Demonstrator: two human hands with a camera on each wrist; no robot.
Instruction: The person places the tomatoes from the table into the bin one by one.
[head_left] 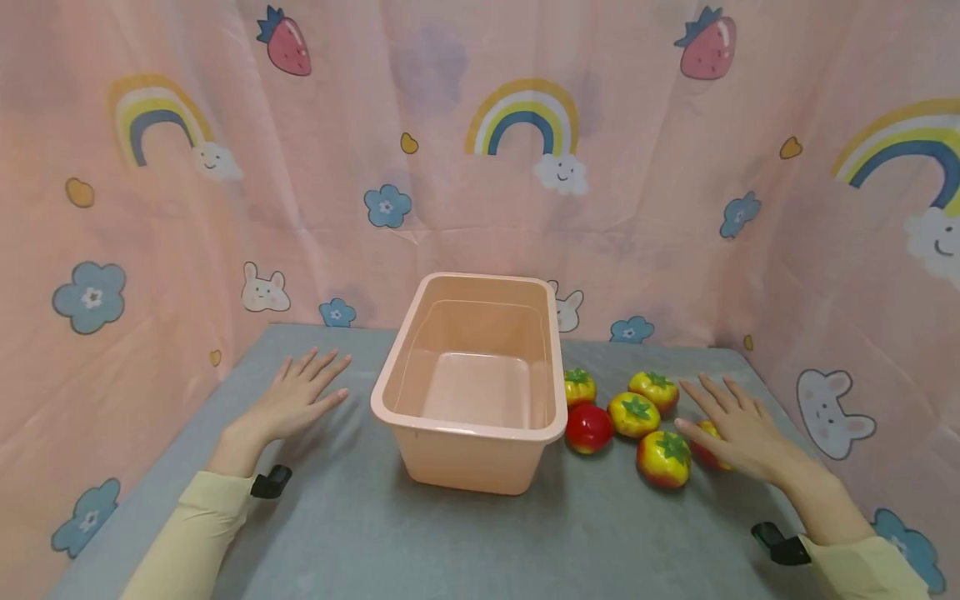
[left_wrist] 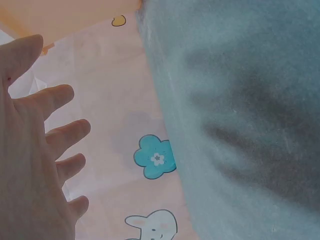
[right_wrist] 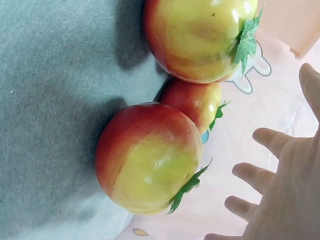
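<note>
My left hand (head_left: pixel 300 398) is held over the table left of the bin, palm down with fingers spread and nothing in it. In the left wrist view the same hand (left_wrist: pixel 35 145) shows bare fingers above the cloth. Spread likewise, my right hand (head_left: pixel 738 429) hovers over the right side and partly covers a red-yellow persimmon (head_left: pixel 705 454). Several toy persimmons with green leaves lie beside it, the nearest one (head_left: pixel 664 459) to its left. One red fruit (head_left: pixel 588 428) lies against the bin's right side in the head view. In the right wrist view, persimmons (right_wrist: pixel 150 160) sit beyond the fingertips.
A pink plastic bin (head_left: pixel 468 458) stands upright at the middle of the table, with nothing inside. Grey cloth covers the table (head_left: pixel 360 533). A pink printed curtain (head_left: pixel 480 233) encloses the back and both sides.
</note>
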